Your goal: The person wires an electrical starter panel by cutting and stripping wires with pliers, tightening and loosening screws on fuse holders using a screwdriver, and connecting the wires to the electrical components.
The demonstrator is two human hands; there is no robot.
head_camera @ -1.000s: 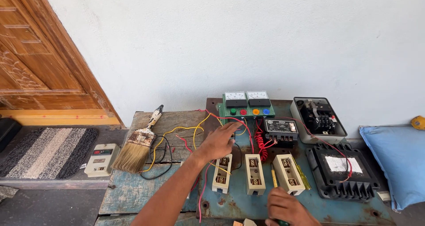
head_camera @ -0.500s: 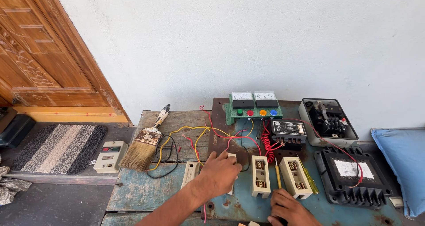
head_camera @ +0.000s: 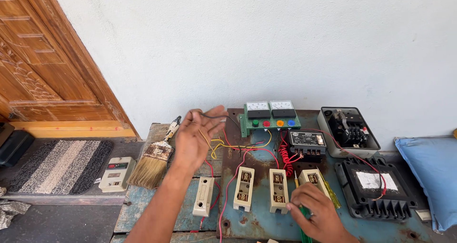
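We take the rusty blue metal board [head_camera: 266, 219] as our landmark. Far to its left, on the floor, lies a striped mat [head_camera: 59, 166], and nearer the board a cream switch box [head_camera: 114, 174] with a worn paintbrush [head_camera: 154, 161] just beside it on the wooden bench.

At the board's left edge our left hand [head_camera: 197, 136] is raised above it, palm turned up, fingers loosely curled and partly open, with a thin black wire [head_camera: 214, 116] pinched at the fingertips. Below that hand, just off the board's left edge, lies a cream fuse cover [head_camera: 203, 196].

On the board stand two cream fuse carriers [head_camera: 243, 188], with red and yellow wires [head_camera: 238, 150] running up from them to a green meter panel [head_camera: 270, 115] at the board's back edge.

At the board's front our right hand [head_camera: 316, 212] rests beside a third carrier [head_camera: 312, 177], fingers curled round a green-handled screwdriver [head_camera: 303, 224]. A yellow-handled screwdriver [head_camera: 329, 195] lies just to its right.

Right of the board sit an open grey starter box [head_camera: 348, 131], a black cover [head_camera: 378, 188] and a blue cushion [head_camera: 431, 174].
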